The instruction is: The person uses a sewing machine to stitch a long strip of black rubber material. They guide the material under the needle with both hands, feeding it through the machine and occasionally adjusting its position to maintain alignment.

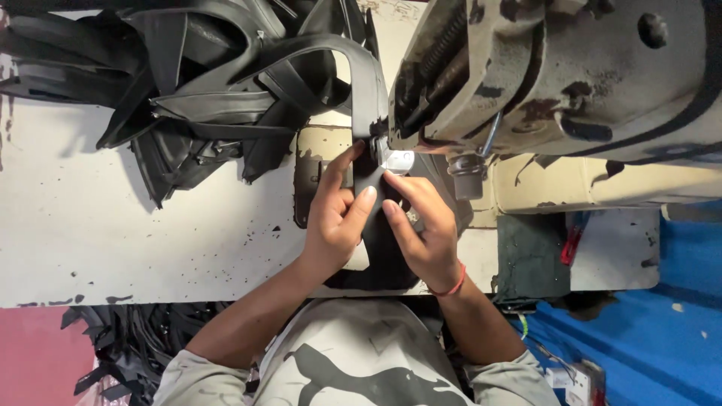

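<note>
While both press down just below the sewing machine (556,83), the left hand (336,218) and the right hand (423,225) pinch a black strap piece (380,240) flat, fingers closed on it from either side. The piece lies right under the machine's presser foot (392,159), its far end arching up and away to the machine's left. Further left of the machine, a heap of black cut pieces (203,83) covers the worn white tabletop (113,225). Below the machine's right end lies blue sheeting (639,338)
</note>
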